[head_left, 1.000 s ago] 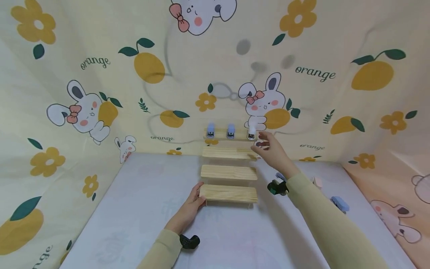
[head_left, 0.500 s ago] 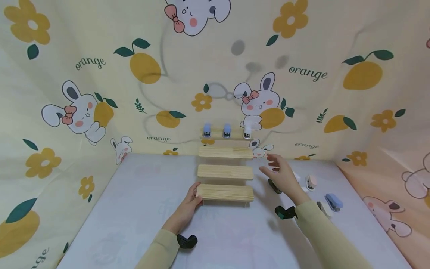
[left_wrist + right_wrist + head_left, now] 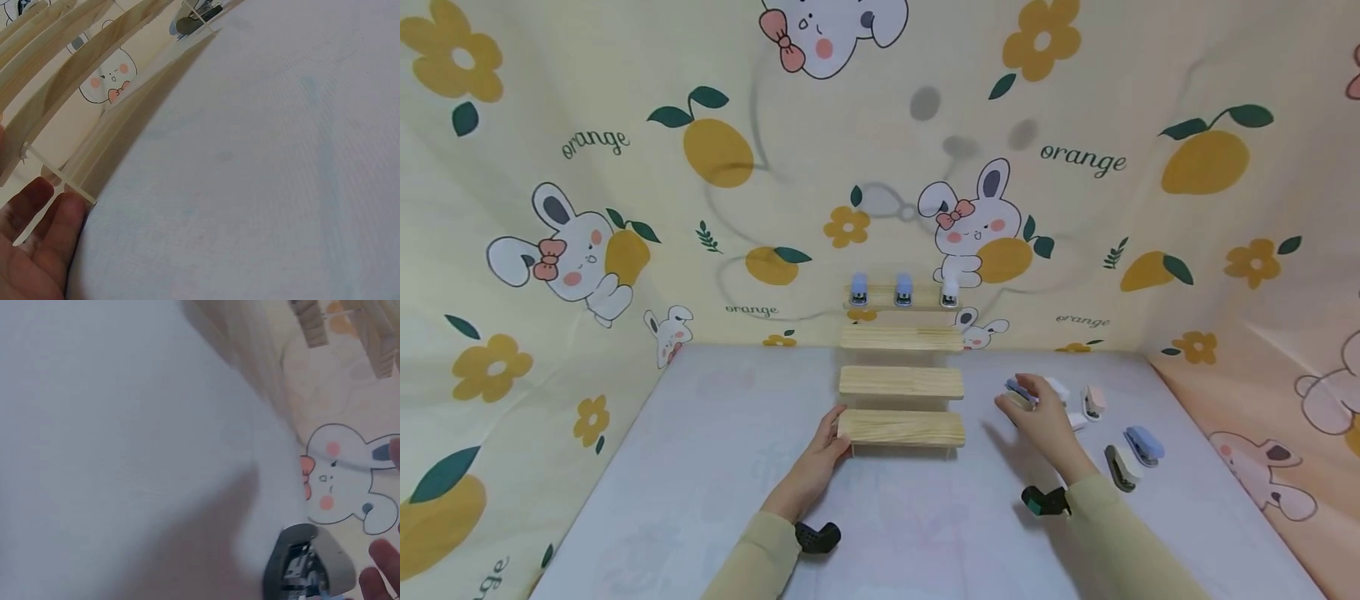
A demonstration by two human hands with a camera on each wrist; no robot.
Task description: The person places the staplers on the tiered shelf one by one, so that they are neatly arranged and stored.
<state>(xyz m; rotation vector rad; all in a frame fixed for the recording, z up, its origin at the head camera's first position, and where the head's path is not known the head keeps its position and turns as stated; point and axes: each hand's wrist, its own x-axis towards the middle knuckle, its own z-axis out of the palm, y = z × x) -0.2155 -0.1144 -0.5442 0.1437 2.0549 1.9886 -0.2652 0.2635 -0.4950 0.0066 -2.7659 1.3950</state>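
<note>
With the left hand (image 3: pixel 808 468), grips the left end of the lowest tier of a four-tier rack of pale wooden boards (image 3: pixel 901 426), with fingers bent round it beside the front leg. With the right hand (image 3: pixel 1051 427), hovers right of the rack over a part-hidden blue stapler (image 3: pixel 1019 388), with thumb and fingers parted in a loose curve. In the right wrist view, shows a gap between a stapler's grey end and the nearest visible fingers; seems to have hold of nothing there, but cannot rule out a touch at the hidden fingertips. Turns, by judgement, on the stapler's place on the white tabletop (image 3: pixel 722 467): just beneath the right hand, well apart from the left, roughly level in the head view with the second-lowest board, and with its long axis apparently slanting from far left to near right. Farther right, shows a pale pink stapler (image 3: pixel 1093 402), a second, light blue stapler (image 3: pixel 1144 445) and a cream stapler with a dark base (image 3: pixel 1122 467). On the top board, shows a row of three small staplers (image 3: pixel 904 287), two blue and one white, with narrow ends facing forward.
</note>
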